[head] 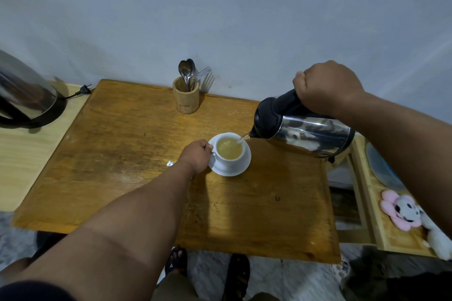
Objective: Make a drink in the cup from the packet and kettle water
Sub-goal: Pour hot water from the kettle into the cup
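Head view: right hand (327,87) grips tilted kettle (305,132), left hand (197,155) pinches cup (230,151) handle, cutlery holder (186,98) behind

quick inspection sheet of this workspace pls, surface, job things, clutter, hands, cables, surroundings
surface: worn wooden table against a grey wall, bare wood over most of it.
job's things: white cup on a saucer, holding pale yellowish liquid; steel kettle tilted, a stream of water running from its spout into the cup; a small silvery scrap, possibly the packet, mostly hidden by the left wrist.
clutter: wooden holder with spoons and a fork.
hands: left hand holds the cup's handle; right hand grips the kettle's handle.
cables: a black plug and cord lying unplugged at the left table edge.
surroundings: second kettle on a pale side surface at left; plush toy on a shelf at right.
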